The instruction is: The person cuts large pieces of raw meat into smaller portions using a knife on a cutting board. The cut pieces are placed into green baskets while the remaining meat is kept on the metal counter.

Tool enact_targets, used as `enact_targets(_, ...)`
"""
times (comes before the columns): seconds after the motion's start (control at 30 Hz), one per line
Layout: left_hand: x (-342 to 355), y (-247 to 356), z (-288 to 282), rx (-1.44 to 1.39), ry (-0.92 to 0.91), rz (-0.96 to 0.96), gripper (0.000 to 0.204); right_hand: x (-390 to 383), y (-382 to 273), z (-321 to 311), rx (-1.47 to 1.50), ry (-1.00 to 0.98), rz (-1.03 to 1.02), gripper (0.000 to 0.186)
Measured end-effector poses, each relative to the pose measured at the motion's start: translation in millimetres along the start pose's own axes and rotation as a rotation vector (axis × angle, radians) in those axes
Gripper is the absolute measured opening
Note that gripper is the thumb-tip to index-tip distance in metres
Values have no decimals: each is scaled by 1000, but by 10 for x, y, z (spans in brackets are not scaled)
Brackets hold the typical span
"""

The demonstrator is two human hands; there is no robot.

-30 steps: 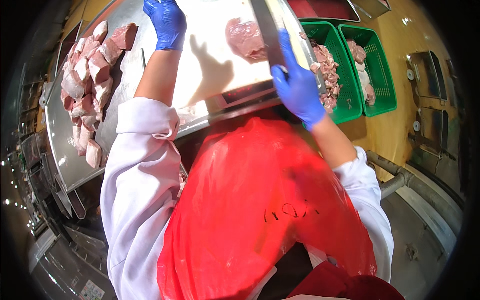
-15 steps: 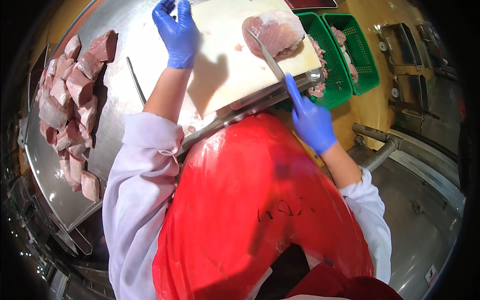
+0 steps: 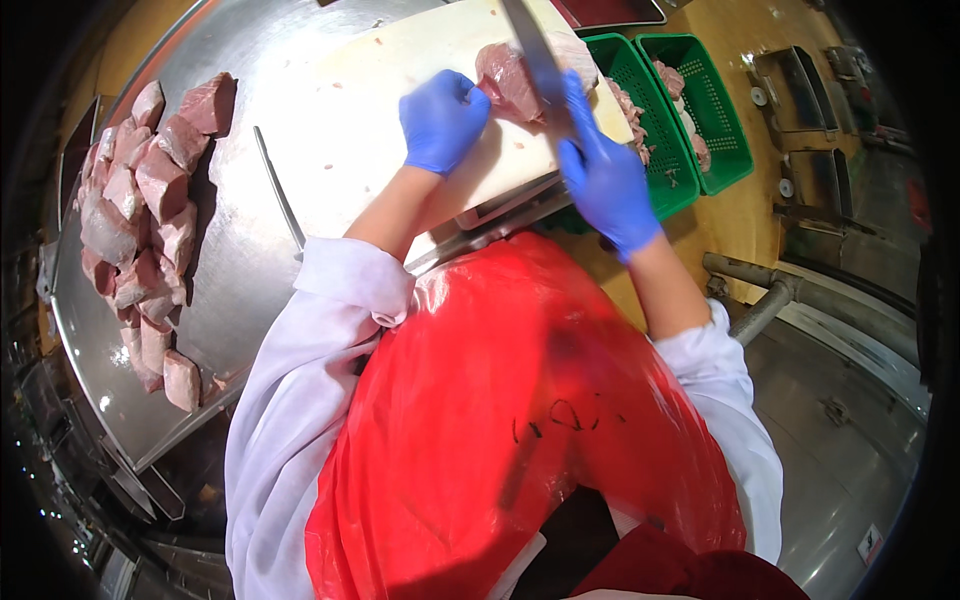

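Note:
A pink piece of meat [image 3: 507, 80] lies on the cream cutting board [image 3: 370, 70]. My left hand [image 3: 441, 122], in a blue glove, has curled fingers just left of the meat, at its edge; whether anything is in them is hidden. My right hand [image 3: 606, 180], also gloved, is closed on a long knife [image 3: 534, 55], whose motion-blurred blade slants up over the meat's right side. A thin metal rod [image 3: 278, 187] rests on the steel surface left of the board.
A pile of meat chunks [image 3: 160, 178] lies on the left of the steel table [image 3: 235, 290]. Green baskets [image 3: 722, 120] holding meat pieces stand right of the board, near a red tray [image 3: 610, 12]. A metal pipe [image 3: 760, 275] is at lower right.
My left hand has moved down and right to the meat, its fingers curling more. The knife has swung more upright since half a second ago, and my right hand has risen slightly.

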State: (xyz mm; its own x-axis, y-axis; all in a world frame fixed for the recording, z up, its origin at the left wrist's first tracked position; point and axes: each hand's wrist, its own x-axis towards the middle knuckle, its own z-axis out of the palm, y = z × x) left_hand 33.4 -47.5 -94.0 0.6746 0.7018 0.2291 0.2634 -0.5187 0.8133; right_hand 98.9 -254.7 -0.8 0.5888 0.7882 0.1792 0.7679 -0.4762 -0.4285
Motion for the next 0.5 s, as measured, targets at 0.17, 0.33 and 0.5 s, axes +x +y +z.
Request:
enact_targets(0.17, -14, 5, 24, -30, -33, -43, 22, 313, -198, 386, -243, -129, -46, 80)
enact_targets(0.33, -5, -71, -50, 54, -11, -10, 26, -124, -256, 60, -320, -359, 14, 90)
enact_targets(0.5, 110, -32, -347, 149, -42, -112, 34, -728, -151, -488, -466, -593, 61, 89)
